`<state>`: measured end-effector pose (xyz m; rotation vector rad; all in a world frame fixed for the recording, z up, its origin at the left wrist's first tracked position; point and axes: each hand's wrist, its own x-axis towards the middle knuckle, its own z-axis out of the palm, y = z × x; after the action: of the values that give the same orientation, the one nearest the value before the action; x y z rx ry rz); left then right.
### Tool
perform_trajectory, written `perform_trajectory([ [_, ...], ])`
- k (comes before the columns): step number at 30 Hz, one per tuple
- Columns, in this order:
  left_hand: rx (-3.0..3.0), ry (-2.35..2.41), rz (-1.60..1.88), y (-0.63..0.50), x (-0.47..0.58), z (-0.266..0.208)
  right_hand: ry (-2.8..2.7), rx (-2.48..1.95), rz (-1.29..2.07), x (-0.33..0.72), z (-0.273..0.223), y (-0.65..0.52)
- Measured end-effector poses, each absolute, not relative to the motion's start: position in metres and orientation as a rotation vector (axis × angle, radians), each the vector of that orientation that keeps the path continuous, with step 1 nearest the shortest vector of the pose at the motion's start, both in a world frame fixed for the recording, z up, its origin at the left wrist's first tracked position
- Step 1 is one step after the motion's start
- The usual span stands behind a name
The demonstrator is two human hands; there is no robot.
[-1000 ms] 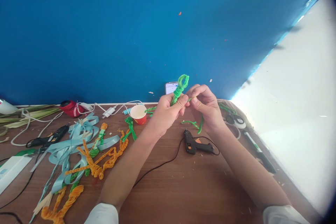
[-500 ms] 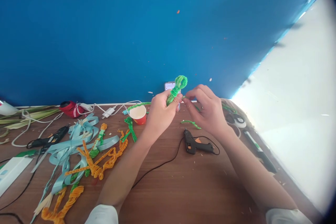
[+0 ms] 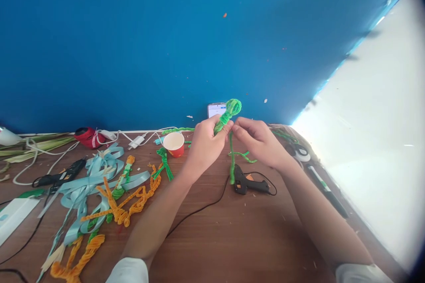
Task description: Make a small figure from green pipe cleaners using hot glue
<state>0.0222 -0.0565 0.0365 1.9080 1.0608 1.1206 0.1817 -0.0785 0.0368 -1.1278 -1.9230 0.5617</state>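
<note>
My left hand [image 3: 210, 140] is closed around a bundle of green pipe cleaners [image 3: 226, 116], whose looped, wrapped top sticks up above the thumb. Close beside it, my right hand [image 3: 260, 140] has thumb and forefinger pinched near the left thumb tip. From between the two hands a loose green strand [image 3: 232, 159] hangs down, its upper end seemingly in the right pinch; the fingers partly hide it. Behind the bundle a phone [image 3: 215, 110] leans on the wall. Below the hands a black glue gun [image 3: 247, 181] lies on the table.
A paper cup [image 3: 174, 145] stands left of my hands, near a green pipe-cleaner piece [image 3: 163, 163]. Orange pipe cleaners [image 3: 121, 212] and light-blue ribbon [image 3: 78, 188] cover the left side. Scissors [image 3: 301, 154] lie at right. A blue wall [image 3: 133, 53] rises behind the table.
The green strand now hangs down between my hands. My right hand has lowered slightly and its fingers have turned; the bundle has shifted a little right and down.
</note>
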Motion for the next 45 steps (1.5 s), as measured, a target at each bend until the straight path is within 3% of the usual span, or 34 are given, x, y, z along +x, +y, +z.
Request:
perform_trajectory([
  [4, 1.858, 1.019, 1.088, -0.055, 0.023, 0.034, -1.943, -1.059, 0.62, 0.185, 0.038, -0.077],
  [12, 1.466, 0.645, 0.897, -0.055, 0.023, 0.037, -1.374, -0.803, 1.287, 0.178, 0.031, -0.078],
  [22, 1.445, 0.559, 0.818, -0.057, 0.019, 0.042, -1.102, -0.61, 1.373, 0.162, 0.009, -0.077],
  [26, 1.392, 0.458, 0.784, -0.06, 0.016, 0.043, -1.125, -0.604, 1.295, 0.172, 0.022, -0.08],
  [30, 1.408, 0.364, 0.783, -0.063, 0.017, 0.045, -1.118, -0.743, 0.935, 0.202, 0.041, -0.072],
  [39, 1.578, 0.746, 0.908, -0.051, 0.024, 0.033, -1.468, -1.25, 0.67, 0.22, 0.012, -0.04],
  [45, 1.72, 0.85, 0.939, -0.045, 0.02, 0.028, -1.562, -1.148, 0.628, 0.209, 0.017, -0.045],
])
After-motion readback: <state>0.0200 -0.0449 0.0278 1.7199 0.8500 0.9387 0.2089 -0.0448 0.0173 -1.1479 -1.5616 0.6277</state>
